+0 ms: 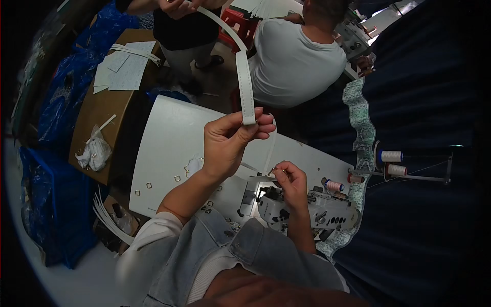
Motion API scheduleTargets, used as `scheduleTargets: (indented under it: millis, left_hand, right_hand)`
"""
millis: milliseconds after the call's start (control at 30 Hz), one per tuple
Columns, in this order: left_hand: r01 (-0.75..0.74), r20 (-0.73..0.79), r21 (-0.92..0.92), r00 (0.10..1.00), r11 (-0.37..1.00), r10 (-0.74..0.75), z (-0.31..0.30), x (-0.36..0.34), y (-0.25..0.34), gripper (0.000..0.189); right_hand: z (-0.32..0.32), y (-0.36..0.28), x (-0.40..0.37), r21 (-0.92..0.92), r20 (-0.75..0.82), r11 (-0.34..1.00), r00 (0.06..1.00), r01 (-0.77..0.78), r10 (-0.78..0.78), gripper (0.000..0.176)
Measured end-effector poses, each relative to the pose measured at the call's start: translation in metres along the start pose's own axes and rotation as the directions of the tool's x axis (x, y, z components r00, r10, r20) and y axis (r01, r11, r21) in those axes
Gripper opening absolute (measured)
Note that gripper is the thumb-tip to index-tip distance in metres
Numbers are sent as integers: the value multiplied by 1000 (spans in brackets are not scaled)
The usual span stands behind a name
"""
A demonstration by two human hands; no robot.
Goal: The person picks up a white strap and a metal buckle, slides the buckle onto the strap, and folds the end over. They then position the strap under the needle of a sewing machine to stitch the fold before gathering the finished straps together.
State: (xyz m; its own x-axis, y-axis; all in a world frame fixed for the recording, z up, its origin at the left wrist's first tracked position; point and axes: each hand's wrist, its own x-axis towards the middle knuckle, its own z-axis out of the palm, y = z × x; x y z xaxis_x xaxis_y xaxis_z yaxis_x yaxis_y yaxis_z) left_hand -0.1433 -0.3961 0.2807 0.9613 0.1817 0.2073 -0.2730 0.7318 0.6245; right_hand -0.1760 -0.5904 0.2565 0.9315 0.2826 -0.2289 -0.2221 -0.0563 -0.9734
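My left hand (230, 140) pinches the lower end of a white stitched strap (246, 84) between thumb and fingers. The strap rises from there and curves left to another person's hand (176, 7) at the top. Lower and to the right, my right hand (291, 183) is closed at the fingertips on a pale strap end with a small metal piece (271, 174); its exact shape is too small to tell. Just below this hand sits a white sewing machine (307, 211). Several small square metal rings (177, 178) lie on the white table (169, 138), left of my forearm.
A co-worker in a white shirt (296, 61) sits beyond the table. Thread spools (391, 156) stand on the right, near a dark curtain (409, 204). On the left, a brown table (92, 123) carries papers (128, 69) and a plastic bag (95, 152). White strips (110, 220) hang below.
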Motion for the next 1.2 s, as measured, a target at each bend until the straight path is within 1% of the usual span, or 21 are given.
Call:
scheduleTargets:
  millis: [233, 533, 600, 733, 833, 933, 1033, 1100, 1167, 1200]
  left_hand:
    - [-38, 36, 39, 999, 998, 37, 15, -17, 5, 26]
    - [-8, 63, 52, 998, 999, 4, 31, -34, 13, 26]
    - [25, 47, 53, 999, 998, -27, 34, -37, 15, 26]
    - [38, 51, 51, 998, 998, -40, 38, -42, 16, 27]
    - [46, 57, 55, 997, 997, -49, 40, -47, 18, 29]
    - [49, 62, 68, 997, 996, -53, 43, -52, 18, 30]
    - [82, 76, 109, 993, 991, -91, 43, -59, 19, 32]
    - [132, 12, 116, 991, 984, -134, 38, -64, 21, 32]
    - [190, -74, 87, 980, 978, -184, 24, -69, 18, 33]
    - [204, -98, 69, 976, 977, -197, 13, -70, 14, 34]
  right_hand:
    - [1, -5, -11, 38, -15, 999, 1000, 16, -15, 15]
    - [-1, -9, -24, 27, -3, 998, 998, 56, -56, 15]
    - [0, -9, -27, 15, -5, 998, 998, 66, -66, 15]
    - [2, -15, -35, 10, -8, 997, 997, 81, -81, 15]
    - [2, -16, -40, 17, -14, 996, 996, 92, -92, 15]
    - [2, -19, -48, 26, -25, 991, 991, 134, -134, 16]
    - [4, -31, -59, 89, -50, 984, 987, 157, -153, 15]
    - [7, -41, -68, 156, -72, 972, 983, 177, -168, 14]
    - [3, -48, -74, 220, -14, 958, 983, 184, -185, 14]
    - [3, -53, -79, 243, -62, 951, 982, 190, -180, 14]
